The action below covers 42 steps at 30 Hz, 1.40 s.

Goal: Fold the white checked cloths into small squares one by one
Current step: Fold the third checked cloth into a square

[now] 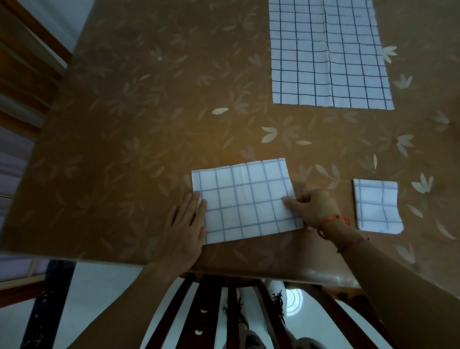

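Pressing with straight fingers of the left hand (pixel 185 226) on the left edge of the folded cloth (pixel 245 200), a white, blue-checked oblong near the table (pixel 138 126) front. Pinching its right edge with the right hand (pixel 314 209). Just right, a small folded square (pixel 376 205); far back, an unfolded cloth (pixel 327 49).

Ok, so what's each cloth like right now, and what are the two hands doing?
Big cloth: spread flat, unfolded, on the far side of the table.
Middle cloth: partly folded, a rectangle, held at both ends.
Small cloth: folded into a small square, lying apart at the right.
Left hand: flat, fingers straight, pressing the middle cloth's left edge.
Right hand: pinching the middle cloth's right edge.
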Motion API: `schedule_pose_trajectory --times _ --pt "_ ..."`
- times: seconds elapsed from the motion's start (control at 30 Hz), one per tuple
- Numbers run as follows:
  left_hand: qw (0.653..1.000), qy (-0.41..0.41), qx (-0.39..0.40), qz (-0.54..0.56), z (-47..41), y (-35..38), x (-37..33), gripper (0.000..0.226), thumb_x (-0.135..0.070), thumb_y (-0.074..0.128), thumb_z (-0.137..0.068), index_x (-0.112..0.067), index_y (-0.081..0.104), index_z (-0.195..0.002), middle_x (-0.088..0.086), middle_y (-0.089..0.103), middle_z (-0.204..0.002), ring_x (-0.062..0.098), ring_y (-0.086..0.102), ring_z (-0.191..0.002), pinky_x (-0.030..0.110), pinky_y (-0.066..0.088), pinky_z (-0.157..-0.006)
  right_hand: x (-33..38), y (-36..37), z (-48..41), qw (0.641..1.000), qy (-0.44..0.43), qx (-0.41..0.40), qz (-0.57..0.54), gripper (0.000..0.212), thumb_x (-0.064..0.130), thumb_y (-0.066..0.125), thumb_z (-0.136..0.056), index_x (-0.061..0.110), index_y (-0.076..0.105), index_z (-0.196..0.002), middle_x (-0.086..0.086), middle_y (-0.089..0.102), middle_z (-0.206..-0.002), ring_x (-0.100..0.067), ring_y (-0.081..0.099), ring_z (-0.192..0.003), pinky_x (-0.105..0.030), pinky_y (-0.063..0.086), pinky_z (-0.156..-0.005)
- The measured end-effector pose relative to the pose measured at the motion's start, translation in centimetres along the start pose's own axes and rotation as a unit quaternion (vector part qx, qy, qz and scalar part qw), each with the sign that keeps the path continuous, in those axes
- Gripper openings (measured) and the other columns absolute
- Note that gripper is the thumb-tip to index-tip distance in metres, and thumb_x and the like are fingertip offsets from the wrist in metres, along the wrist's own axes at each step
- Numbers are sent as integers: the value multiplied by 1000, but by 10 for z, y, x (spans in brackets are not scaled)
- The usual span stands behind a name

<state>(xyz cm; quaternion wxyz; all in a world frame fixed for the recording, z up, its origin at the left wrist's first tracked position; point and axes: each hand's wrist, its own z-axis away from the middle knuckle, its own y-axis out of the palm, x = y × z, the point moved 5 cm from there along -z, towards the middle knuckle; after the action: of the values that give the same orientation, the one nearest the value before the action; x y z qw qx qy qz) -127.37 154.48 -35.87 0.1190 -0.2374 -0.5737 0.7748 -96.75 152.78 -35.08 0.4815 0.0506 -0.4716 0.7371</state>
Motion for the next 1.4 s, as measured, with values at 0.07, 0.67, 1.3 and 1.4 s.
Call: schedule_pose_trajectory --times 0.07,0.67,1.3,1.4 --pt "1000 -7 6 -7 1 1 1 59 -36 28 -95 -12 29 -150 11 20 -159 25 16 -147 51 29 -112 1 -1 2 1000 -3 -2 11 32 43 72 -82 13 69 -70 1 60 -59 -14 57 -54 -20 40 -48" --pt "995 21 64 -67 2 5 10 70 -51 14 -98 -6 18 -151 12 15 -159 23 12 -147 55 16 -113 63 134 131 830 -451 28 327 74 53 27 -92 0 39 -142 -21 35 -150 -33 31 -141 -48 36 -111" --pt "990 17 130 -52 0 -7 9 81 -39 27 -85 -14 -11 -152 1 -24 -158 14 -22 -145 52 -3 -117 12 102 114 845 -368 56 384 84 55 29 -91 -4 14 -150 -21 3 -159 -34 4 -148 -49 20 -118" --pt "989 12 138 -56 1 -8 8 80 -39 28 -86 -15 -11 -152 1 -25 -158 14 -24 -144 53 -4 -117 -8 81 109 858 -331 39 391 82 55 30 -94 -5 17 -149 -22 7 -159 -35 7 -147 -52 24 -116"
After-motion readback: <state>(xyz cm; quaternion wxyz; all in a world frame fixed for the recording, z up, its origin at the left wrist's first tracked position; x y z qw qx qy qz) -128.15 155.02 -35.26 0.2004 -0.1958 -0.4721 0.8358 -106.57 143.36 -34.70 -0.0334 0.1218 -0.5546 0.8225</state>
